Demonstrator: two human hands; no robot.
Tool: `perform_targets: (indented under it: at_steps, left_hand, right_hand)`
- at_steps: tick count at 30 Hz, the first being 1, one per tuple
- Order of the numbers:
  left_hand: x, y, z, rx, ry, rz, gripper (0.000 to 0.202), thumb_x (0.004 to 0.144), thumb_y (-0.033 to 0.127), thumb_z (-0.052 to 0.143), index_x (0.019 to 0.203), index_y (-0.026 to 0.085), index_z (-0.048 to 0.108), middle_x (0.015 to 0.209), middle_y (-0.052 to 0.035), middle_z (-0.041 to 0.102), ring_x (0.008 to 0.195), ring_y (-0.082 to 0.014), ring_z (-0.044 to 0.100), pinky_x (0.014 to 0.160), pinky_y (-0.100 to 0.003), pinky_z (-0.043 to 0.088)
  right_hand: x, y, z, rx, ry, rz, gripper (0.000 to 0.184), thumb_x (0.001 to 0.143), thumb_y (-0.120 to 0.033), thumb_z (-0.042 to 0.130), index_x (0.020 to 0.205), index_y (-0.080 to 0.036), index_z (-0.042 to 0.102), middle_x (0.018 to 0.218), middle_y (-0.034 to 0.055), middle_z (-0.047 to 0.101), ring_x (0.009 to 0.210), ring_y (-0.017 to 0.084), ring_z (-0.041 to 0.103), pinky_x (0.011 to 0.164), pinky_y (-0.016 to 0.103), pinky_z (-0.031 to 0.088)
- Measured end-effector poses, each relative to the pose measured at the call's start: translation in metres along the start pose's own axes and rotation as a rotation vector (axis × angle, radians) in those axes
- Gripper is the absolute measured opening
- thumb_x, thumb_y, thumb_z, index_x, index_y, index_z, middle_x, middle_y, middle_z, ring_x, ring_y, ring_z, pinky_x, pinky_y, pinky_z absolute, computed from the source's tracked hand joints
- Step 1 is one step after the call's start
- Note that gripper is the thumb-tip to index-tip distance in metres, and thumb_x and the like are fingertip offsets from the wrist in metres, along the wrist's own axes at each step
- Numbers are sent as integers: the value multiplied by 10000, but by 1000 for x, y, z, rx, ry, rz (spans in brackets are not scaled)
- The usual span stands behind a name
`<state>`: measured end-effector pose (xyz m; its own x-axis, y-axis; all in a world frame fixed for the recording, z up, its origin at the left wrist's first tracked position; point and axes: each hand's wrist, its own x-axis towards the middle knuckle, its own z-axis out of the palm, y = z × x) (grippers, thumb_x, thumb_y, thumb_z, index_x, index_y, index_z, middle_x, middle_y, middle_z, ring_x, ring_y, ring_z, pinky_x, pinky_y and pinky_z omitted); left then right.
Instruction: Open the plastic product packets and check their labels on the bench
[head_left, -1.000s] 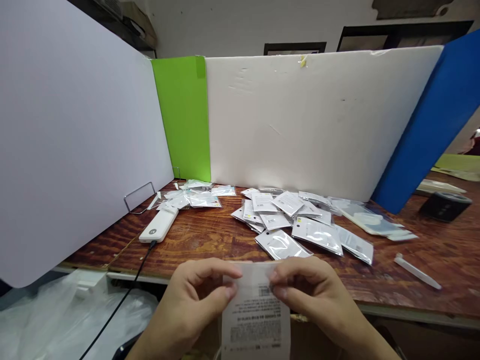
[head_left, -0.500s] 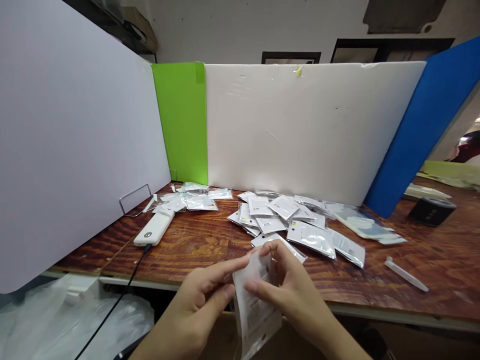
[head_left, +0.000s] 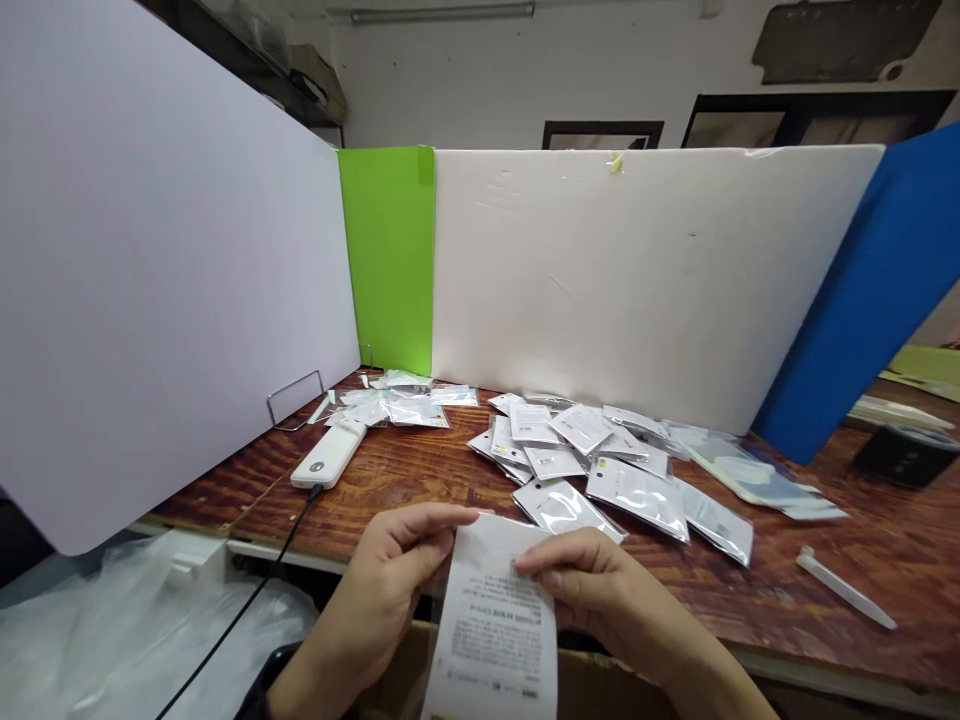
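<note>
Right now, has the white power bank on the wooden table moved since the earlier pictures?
No. The white power bank sits in the same spot beside the wire stand; only the head camera's view has shifted.

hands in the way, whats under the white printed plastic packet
A brown cardboard box edge shows below the white printed plastic packet; whatever lies directly beneath it is covered.

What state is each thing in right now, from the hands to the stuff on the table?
Left hand: gripping the printed plastic pouch at its upper left edge
Right hand: fingers pinching the pouch's right side
Printed plastic pouch: held up off the table, print facing the person
Silver pouches: loose, overlapping in a heap on the wooden table
White power bank: lying flat, black cable attached
Plastic bag: crumpled below the table edge
</note>
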<state>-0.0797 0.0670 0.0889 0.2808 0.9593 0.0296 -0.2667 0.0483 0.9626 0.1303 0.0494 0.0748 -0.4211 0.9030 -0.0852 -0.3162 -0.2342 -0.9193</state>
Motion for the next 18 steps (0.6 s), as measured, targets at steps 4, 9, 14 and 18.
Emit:
perform_targets:
  at_steps: [4,9,14,18]
  left_hand:
    - [4,2,2,34,46,-22,244,738,191,660,975,179,711,822,-39,715,653,-129,613,574,-216,476]
    - [26,4,-2,106,216,-97,464,788,85,560,1247,127,507,1015,-122,705,841,-195,681,710,-294,539]
    - [96,-1,-31,285,500,-32,260,858,171,579,1114,126,573,1209,-121,591,1076,-235,583,878,-407,501]
    - [148,-5,-56,404,586,-20,335,881,302,579,1187,168,548,1243,-98,556,1058,-248,576,870,-467,499]
  right_hand:
    - [4,8,1,-208,-14,101,259,660,-358,788,845,-176,783,706,51,736,585,127,671,512,188,539]
    - [11,8,-9,-220,110,81,382,586,-429,822,869,-175,777,719,57,739,623,160,676,564,238,556]
    - [23,10,-16,-343,549,-215,602,672,-585,684,1127,-191,693,1202,118,660,1117,306,601,950,436,473]
    - [23,50,-15,-883,362,-299,326,783,-429,621,1042,-268,736,1116,73,713,1082,308,630,909,419,501]
